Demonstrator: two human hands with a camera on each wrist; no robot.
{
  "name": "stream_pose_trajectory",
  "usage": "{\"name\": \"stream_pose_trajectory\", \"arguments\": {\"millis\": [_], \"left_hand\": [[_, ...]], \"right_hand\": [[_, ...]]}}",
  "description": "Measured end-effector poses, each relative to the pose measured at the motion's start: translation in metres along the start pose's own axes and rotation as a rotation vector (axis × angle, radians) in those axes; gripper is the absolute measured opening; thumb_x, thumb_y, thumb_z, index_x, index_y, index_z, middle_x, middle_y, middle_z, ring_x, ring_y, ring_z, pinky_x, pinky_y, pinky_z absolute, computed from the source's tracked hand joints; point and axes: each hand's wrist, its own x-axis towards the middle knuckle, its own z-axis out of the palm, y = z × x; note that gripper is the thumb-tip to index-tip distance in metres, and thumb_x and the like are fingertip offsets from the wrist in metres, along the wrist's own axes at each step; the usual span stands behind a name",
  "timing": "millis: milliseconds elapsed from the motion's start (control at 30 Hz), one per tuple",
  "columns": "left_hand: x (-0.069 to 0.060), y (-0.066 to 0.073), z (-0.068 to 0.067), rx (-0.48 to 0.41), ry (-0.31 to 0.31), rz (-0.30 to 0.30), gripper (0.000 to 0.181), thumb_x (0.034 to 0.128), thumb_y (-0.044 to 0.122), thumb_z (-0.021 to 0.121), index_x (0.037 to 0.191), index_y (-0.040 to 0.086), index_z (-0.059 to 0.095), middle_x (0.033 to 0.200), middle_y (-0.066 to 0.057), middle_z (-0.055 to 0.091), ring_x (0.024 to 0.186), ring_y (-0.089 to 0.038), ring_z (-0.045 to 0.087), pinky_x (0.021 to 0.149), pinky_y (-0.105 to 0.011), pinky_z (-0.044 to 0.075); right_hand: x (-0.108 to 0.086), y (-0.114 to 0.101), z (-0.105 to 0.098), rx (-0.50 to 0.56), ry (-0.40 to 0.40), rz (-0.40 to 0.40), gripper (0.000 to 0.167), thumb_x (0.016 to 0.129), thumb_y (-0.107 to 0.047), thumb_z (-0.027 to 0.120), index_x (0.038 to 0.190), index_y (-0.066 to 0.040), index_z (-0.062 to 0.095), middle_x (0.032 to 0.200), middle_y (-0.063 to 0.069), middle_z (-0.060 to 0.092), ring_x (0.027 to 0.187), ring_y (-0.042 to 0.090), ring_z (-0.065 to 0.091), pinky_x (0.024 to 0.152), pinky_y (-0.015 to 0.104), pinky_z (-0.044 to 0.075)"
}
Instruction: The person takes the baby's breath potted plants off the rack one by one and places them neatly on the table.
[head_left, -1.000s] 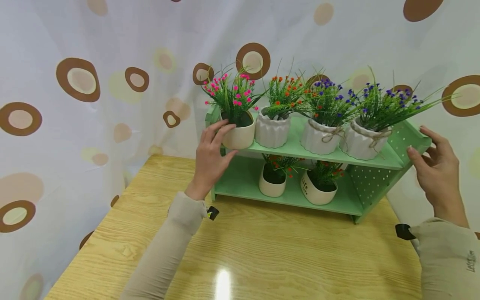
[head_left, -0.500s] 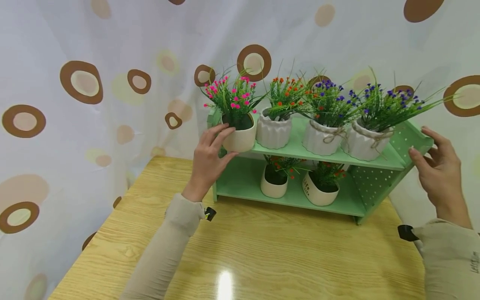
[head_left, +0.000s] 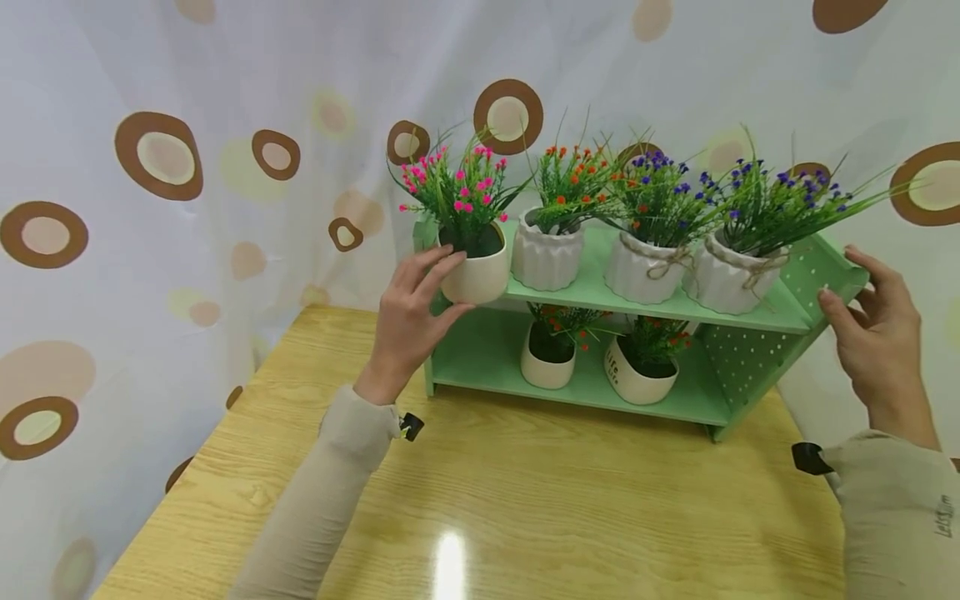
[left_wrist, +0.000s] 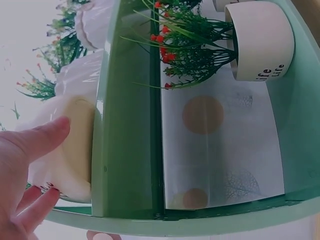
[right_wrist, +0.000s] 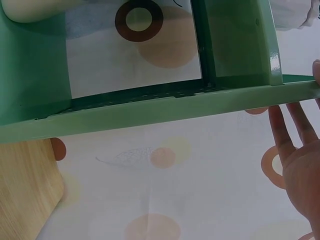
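My left hand (head_left: 407,321) holds a cream flowerpot (head_left: 477,278) with pink flowers, at the left end of the upper board of a green two-tier shelf (head_left: 577,395). In the left wrist view, the thumb lies on one side of that pot and fingers on another. At the opposite end, my right hand (head_left: 879,337) grips the top of the shelf's perforated side panel (head_left: 832,268), thumb in front and fingers beyond. Beside the pink plant stands a white fluted pot (head_left: 547,259) with orange flowers. Two white pots, one with purple flowers (head_left: 738,279), stand farther right.
On the lower board are two cream pots with red flowers, a plain pot (head_left: 547,367) and a lettered pot (head_left: 639,377). The shelf stands on a wooden table (head_left: 570,508). Behind it hangs a white curtain (head_left: 315,50) with brown circles.
The pink-flowered pot has shifted slightly left with my left hand, and its gap from the orange-flowered pot is a little wider. My right hand keeps its hold on the shelf.
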Motion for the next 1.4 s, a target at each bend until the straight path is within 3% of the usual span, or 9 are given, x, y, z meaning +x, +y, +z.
{"name": "stream_pose_trajectory", "arguments": {"millis": [400,800,1000,1400], "left_hand": [[-0.007,0.006,-0.012,-0.019,0.018,0.037,0.066,0.0749,0.016,0.094,0.134,0.008,0.066,0.135,-0.018,0.064,0.127,-0.037,0.060,0.107,-0.049,0.054],[-0.025,0.019,-0.031,-0.047,0.069,0.079,0.069,0.0676,0.011,0.098,0.130,0.006,0.068,0.131,-0.018,0.066,0.125,-0.038,0.061,0.105,-0.051,0.056],[-0.038,0.024,-0.039,-0.063,0.070,0.094,0.069,0.0652,0.010,0.099,0.127,0.005,0.070,0.127,-0.017,0.067,0.124,-0.039,0.062,0.102,-0.051,0.057],[-0.079,0.024,-0.049,-0.047,0.024,0.149,0.074,0.0586,0.006,0.099,0.127,0.005,0.071,0.126,-0.018,0.069,0.119,-0.041,0.065,0.095,-0.053,0.060]], "right_hand": [[-0.001,0.002,0.002,0.041,-0.007,-0.024,0.057,0.107,-0.014,0.053,0.160,-0.029,0.039,0.166,-0.007,0.035,0.140,0.005,0.047,0.092,0.005,0.042],[-0.002,-0.005,0.003,0.018,-0.002,0.003,0.057,0.107,-0.014,0.053,0.160,-0.030,0.038,0.167,-0.007,0.033,0.142,0.006,0.046,0.097,0.006,0.042],[-0.003,-0.004,0.002,0.050,0.002,0.003,0.057,0.107,-0.011,0.054,0.160,-0.027,0.040,0.167,-0.005,0.035,0.141,0.006,0.047,0.092,0.005,0.043],[-0.003,-0.002,0.002,0.016,0.007,-0.023,0.057,0.108,-0.014,0.053,0.160,-0.029,0.038,0.167,-0.007,0.034,0.141,0.005,0.047,0.096,0.007,0.042]]}}
